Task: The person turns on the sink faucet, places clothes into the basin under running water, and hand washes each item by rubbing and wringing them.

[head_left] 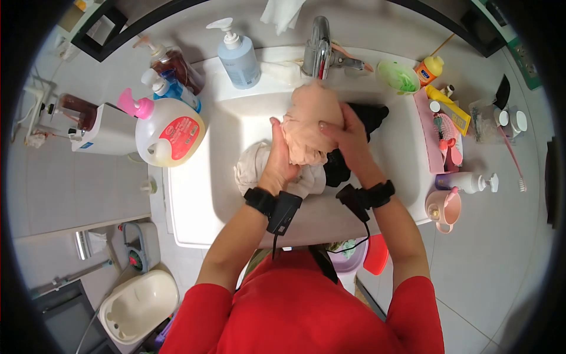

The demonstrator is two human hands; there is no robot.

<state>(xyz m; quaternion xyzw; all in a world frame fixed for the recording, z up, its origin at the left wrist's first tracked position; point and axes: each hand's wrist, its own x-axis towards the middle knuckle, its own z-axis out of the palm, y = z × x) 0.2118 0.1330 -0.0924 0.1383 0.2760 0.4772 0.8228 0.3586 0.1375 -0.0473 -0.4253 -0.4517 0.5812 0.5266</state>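
Between both hands, over the sink (227,118), is a bunched peach-coloured cloth garment (311,121). My left hand (279,159) cups its lower left side, thumb up along the edge. On the right side my right hand (348,138) grips it, with the thumb pressed on the front and the other fingers behind. The cloth's top lies close under the faucet (320,50). Below it in the basin rests a whitish cloth (253,165), partly covered by my left hand. A black cloth (368,118) lies behind my right hand.
Left of the basin stand a blue pump bottle (239,62) and a large detergent bottle (171,133). At the right rim are a green soap dish (399,78), a yellow bottle (429,69), a pink box (427,130) and a pink cup (443,209). A cream tub (138,307) sits lower left.
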